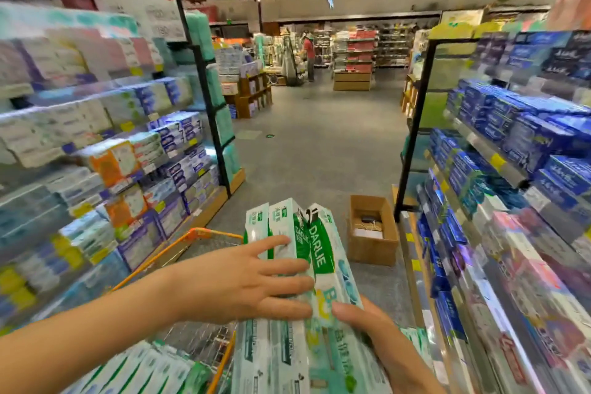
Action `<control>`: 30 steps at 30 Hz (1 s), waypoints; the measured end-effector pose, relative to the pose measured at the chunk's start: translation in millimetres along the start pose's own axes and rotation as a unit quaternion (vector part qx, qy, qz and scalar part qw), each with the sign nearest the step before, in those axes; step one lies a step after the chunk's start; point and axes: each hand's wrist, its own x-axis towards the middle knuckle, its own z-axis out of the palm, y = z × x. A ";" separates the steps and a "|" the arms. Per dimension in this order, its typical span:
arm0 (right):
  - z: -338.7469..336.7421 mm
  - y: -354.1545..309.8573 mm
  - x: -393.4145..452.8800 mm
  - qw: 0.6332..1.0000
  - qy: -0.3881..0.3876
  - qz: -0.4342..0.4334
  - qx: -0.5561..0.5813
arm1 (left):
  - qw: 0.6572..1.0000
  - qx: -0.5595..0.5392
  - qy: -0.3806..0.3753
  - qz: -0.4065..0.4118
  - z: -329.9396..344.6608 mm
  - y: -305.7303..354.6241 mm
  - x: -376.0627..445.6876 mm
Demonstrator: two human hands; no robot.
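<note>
Toothpaste boxes [287,224], three counted, lie under the flat-fingered left hand [236,278]; the right hand [377,329] grips them.

A bundle of long green-and-white toothpaste boxes [316,253] is held at near centre, laid lengthwise from near to far with the far ends raised. The boxes are packed side by side, and "DARLIE" is printed in white on a green band. The rightmost box is tilted toward the right.
</note>
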 end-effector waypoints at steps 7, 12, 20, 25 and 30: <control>136.2 117.1 34.9 0.988 -0.114 0.070 0.082 | 0.996 -0.023 -0.018 -0.090 -68.0 63.0 -193.1; 211.6 173.9 39.6 0.994 -0.070 0.068 0.053 | 0.985 -0.053 0.027 -0.162 -79.7 112.7 -286.7; 227.1 197.4 65.0 0.997 -0.042 0.059 -0.018 | 0.988 -0.037 -0.017 -0.150 -40.0 133.5 -339.1; 214.9 216.3 93.0 0.991 0.077 0.079 -0.072 | 0.985 -0.049 -0.061 -0.153 -17.7 131.5 -383.2; 190.9 263.8 133.1 0.966 0.216 0.096 -0.100 | 0.977 -0.064 -0.066 -0.193 17.8 146.8 -454.6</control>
